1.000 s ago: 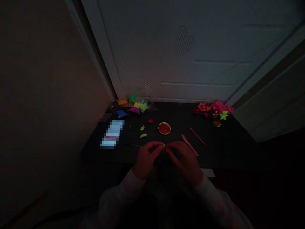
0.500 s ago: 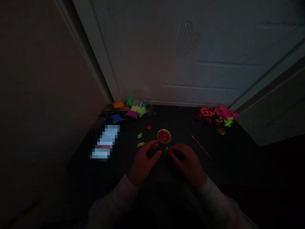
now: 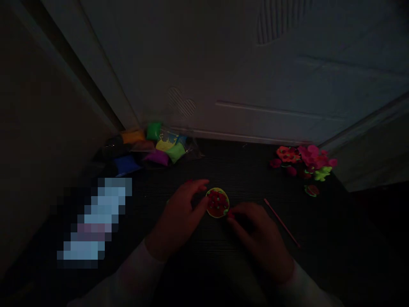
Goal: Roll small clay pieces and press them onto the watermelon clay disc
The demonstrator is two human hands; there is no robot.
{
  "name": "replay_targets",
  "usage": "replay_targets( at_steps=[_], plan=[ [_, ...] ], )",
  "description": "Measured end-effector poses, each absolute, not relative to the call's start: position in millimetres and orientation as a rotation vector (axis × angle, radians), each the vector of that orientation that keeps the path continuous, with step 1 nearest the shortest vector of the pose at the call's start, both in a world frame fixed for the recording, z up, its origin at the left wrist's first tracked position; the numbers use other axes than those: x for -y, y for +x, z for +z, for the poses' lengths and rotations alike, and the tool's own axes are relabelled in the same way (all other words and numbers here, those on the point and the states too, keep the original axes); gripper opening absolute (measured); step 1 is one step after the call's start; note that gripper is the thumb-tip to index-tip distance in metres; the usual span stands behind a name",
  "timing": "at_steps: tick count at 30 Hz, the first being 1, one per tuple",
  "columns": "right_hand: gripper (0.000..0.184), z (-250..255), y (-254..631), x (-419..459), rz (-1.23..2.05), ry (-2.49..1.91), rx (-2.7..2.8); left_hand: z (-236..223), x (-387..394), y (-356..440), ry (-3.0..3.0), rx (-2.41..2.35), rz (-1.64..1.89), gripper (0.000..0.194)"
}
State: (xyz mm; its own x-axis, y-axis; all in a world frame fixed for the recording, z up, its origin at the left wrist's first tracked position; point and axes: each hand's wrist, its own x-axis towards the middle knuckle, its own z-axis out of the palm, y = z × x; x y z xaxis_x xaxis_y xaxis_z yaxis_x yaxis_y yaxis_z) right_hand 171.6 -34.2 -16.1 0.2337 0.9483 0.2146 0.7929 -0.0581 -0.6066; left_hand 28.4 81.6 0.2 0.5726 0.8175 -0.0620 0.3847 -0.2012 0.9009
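Observation:
A small round clay disc (image 3: 213, 214) with a yellow-green rim lies on the dark table between my hands, its red top dotted with little dark red and pale green bits. My right hand (image 3: 260, 238) pinches a small red clay piece (image 3: 230, 214) with a pale green end, right at the disc's lower right rim. On the other side, my left hand (image 3: 179, 217) is open, thumb and fingers apart, with the thumb tip close to the disc's left edge. A pink-red thin tool (image 3: 283, 224) lies to the right of my right hand.
Plastic-wrapped packs of coloured clay (image 3: 156, 157) lie at the back left. A lit, blurred-out screen (image 3: 96, 224) is at the left. Pink, red and yellow-green clay shapes (image 3: 315, 157) cluster at the back right. Behind the table (image 3: 223, 164) stands a white panel (image 3: 223, 64) with heart reliefs.
The view has come closer and shifted. My right hand has brought the red piece to the disc's rim. My left hand now covers the spot where loose green and yellow pieces lay.

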Motion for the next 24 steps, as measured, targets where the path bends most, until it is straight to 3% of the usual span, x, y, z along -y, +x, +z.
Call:
replay_targets(
  at_steps=[10, 16, 24],
  plan=[
    [0.014, -5, 166, 32, 0.292, -1.767, 1.602, -5, -76, 29, 0.855, -0.580, 0.268, 0.039],
    [0.013, -7, 164, 29, 0.267, -1.767, 1.632, -7, -73, 30, 0.871, -0.627, 0.239, 0.048],
    [0.014, -6, 163, 28, 0.253, -1.758, 1.657, -7, -72, 31, 0.983, -0.640, 0.267, 0.039]
  ],
)
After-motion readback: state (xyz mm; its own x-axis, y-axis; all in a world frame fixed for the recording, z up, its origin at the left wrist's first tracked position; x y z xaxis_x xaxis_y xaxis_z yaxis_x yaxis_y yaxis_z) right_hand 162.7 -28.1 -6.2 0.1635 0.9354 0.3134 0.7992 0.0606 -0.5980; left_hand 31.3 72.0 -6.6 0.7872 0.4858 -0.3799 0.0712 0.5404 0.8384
